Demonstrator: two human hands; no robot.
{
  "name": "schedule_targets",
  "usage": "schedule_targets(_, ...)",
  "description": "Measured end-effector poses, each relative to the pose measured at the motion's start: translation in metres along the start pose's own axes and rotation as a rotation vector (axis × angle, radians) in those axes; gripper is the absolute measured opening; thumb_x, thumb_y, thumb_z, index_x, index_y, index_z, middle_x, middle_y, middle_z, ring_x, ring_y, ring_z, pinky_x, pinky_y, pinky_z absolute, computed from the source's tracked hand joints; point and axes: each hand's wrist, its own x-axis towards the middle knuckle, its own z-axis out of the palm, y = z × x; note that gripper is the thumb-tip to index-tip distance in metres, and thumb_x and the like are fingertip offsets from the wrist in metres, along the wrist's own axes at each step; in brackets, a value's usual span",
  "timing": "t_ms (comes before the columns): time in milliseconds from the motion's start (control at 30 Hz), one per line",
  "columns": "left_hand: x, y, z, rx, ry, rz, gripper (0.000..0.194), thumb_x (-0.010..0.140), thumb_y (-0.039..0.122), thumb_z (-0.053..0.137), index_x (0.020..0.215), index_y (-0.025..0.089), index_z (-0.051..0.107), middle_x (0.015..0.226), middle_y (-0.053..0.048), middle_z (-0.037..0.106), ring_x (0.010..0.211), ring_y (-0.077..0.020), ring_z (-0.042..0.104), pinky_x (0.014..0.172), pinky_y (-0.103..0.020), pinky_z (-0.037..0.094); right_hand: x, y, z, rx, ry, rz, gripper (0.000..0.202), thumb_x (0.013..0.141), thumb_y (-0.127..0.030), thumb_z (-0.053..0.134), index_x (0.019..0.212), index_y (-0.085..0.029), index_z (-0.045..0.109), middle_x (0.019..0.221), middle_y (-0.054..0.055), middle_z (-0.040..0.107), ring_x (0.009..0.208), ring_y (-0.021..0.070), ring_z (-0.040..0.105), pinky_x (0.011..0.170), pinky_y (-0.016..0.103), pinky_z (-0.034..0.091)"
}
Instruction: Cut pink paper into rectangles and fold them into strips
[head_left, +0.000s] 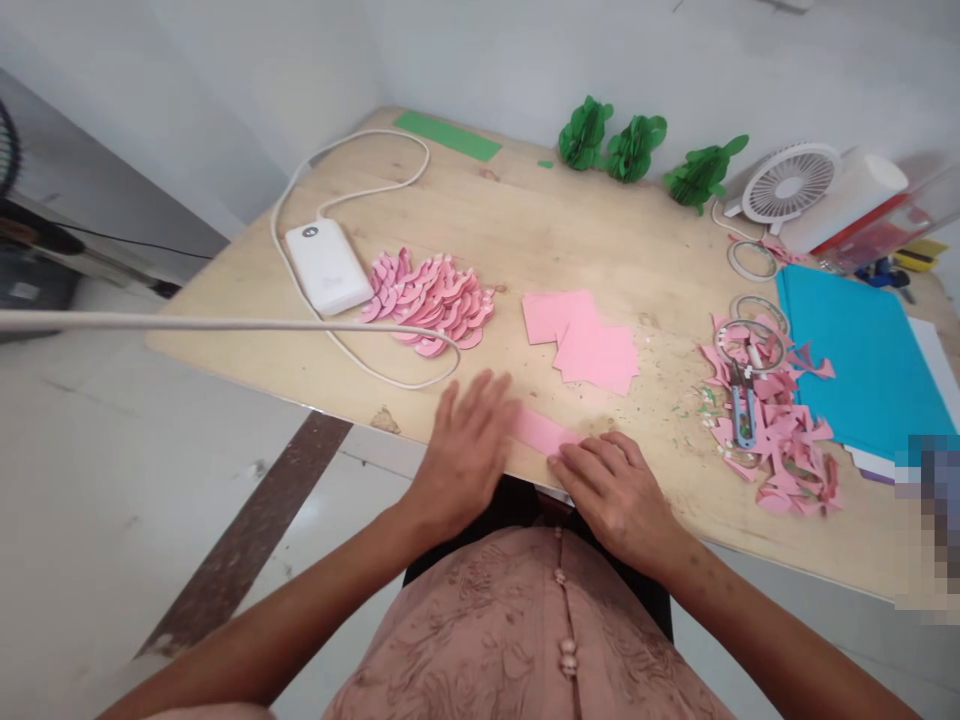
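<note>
A narrow strip of pink paper, which looks folded, lies at the table's near edge between my hands. My left hand, a little blurred, rests at its left end with the fingers stretched out. At the right end, the bent fingers of my right hand hold the strip against the table. Just beyond it are several pink paper squares, overlapping in a loose stack. A heap of pink paper pieces with wavy edges sits further left.
A white power bank with a looping cable lies left. Pink scraps, blue-handled scissors and tape rolls are right, beside blue sheets. Green paper shapes and a small fan stand along the wall.
</note>
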Motion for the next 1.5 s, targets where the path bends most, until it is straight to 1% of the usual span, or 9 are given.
schedule_targets(100, -0.008, 0.013, 0.005, 0.062, -0.121, 0.224, 0.052, 0.095, 0.039, 0.040, 0.141, 0.014, 0.038, 0.148, -0.014, 0.040, 0.142, -0.0266, 0.026, 0.117, -0.052, 0.012, 0.000, 0.000, 0.000, -0.007, -0.004, -0.004, 0.029, 0.094, -0.015, 0.046, 0.119, -0.013, 0.061, 0.112, 0.013, 0.065, 0.103, 0.0251, 0.055, 0.092, 0.048, 0.040)
schedule_targets(233, -0.016, 0.011, 0.008, 0.122, -0.141, 0.221, 0.062, 0.094, 0.051, 0.040, 0.143, 0.012, 0.036, 0.149, -0.012, 0.038, 0.142, -0.0254, 0.026, 0.118, -0.050, 0.013, -0.001, -0.001, 0.000, -0.024, -0.019, -0.001, 0.029, 0.094, -0.016, 0.046, 0.118, -0.012, 0.061, 0.114, 0.013, 0.065, 0.104, 0.0254, 0.054, 0.093, 0.048, 0.040)
schedule_targets(467, -0.028, -0.007, 0.001, 0.169, -0.081, 0.077, 0.064, 0.090, 0.043, 0.050, 0.145, 0.016, 0.033, 0.148, -0.013, 0.039, 0.140, -0.0291, 0.032, 0.116, -0.053, 0.014, -0.002, -0.002, 0.001, -0.020, -0.001, 0.014, 0.030, 0.093, -0.015, 0.047, 0.119, -0.013, 0.060, 0.114, 0.013, 0.064, 0.102, 0.0251, 0.055, 0.092, 0.048, 0.040)
schedule_targets(733, -0.029, -0.006, -0.004, 0.152, -0.078, 0.048, 0.064, 0.088, 0.031, 0.052, 0.146, 0.016, 0.031, 0.147, -0.014, 0.040, 0.139, -0.0305, 0.033, 0.115, -0.055, 0.018, -0.002, -0.004, 0.002, -0.022, 0.032, 0.019, 0.028, 0.093, -0.015, 0.048, 0.118, -0.014, 0.060, 0.115, 0.013, 0.064, 0.102, 0.0247, 0.054, 0.093, 0.046, 0.039)
schedule_targets(833, -0.027, 0.000, -0.003, 0.142, -0.077, 0.086, 0.067, 0.087, 0.032, 0.053, 0.147, 0.012, 0.029, 0.148, -0.015, 0.038, 0.141, -0.0309, 0.029, 0.115, -0.055, 0.016, -0.002, -0.004, 0.003, -0.021, 0.041, 0.029, 0.028, 0.093, -0.015, 0.046, 0.117, -0.014, 0.061, 0.114, 0.012, 0.064, 0.102, 0.0247, 0.054, 0.093, 0.046, 0.038)
schedule_targets(967, -0.019, 0.010, 0.003, 0.136, -0.152, 0.250, 0.066, 0.087, 0.035, 0.054, 0.145, 0.013, 0.033, 0.151, -0.013, 0.035, 0.143, -0.0284, 0.024, 0.117, -0.054, 0.012, -0.002, -0.005, 0.005, -0.036, 0.041, 0.029, 0.029, 0.095, -0.015, 0.043, 0.117, -0.014, 0.061, 0.114, 0.012, 0.065, 0.102, 0.0246, 0.053, 0.094, 0.046, 0.038)
schedule_targets(1033, -0.015, 0.013, 0.007, 0.144, -0.182, 0.279, 0.061, 0.087, 0.032, 0.052, 0.144, 0.014, 0.035, 0.151, -0.012, 0.034, 0.143, -0.0265, 0.024, 0.117, -0.053, 0.013, -0.002, -0.005, 0.005, -0.041, 0.041, 0.025, 0.029, 0.095, -0.015, 0.042, 0.117, -0.014, 0.061, 0.114, 0.012, 0.065, 0.101, 0.0244, 0.053, 0.094, 0.046, 0.038)
schedule_targets(1267, -0.015, 0.000, 0.008, 0.179, -0.079, 0.147, 0.056, 0.089, 0.022, 0.041, 0.144, 0.012, 0.036, 0.149, -0.013, 0.038, 0.141, -0.0251, 0.030, 0.117, -0.050, 0.016, -0.005, -0.006, 0.005, -0.028, 0.034, 0.058, 0.028, 0.095, -0.015, 0.043, 0.117, -0.013, 0.060, 0.114, 0.011, 0.064, 0.103, 0.0242, 0.052, 0.096, 0.045, 0.037)
schedule_targets(1500, -0.019, -0.006, 0.014, 0.206, -0.044, 0.149, 0.055, 0.090, 0.026, 0.038, 0.142, 0.011, 0.038, 0.148, -0.011, 0.039, 0.141, -0.0241, 0.030, 0.118, -0.049, 0.010, 0.017, -0.019, 0.016, -0.067, 0.053, 0.181, 0.033, 0.093, -0.027, 0.050, 0.123, -0.017, 0.057, 0.125, 0.011, 0.061, 0.114, 0.0269, 0.050, 0.101, 0.049, 0.034)
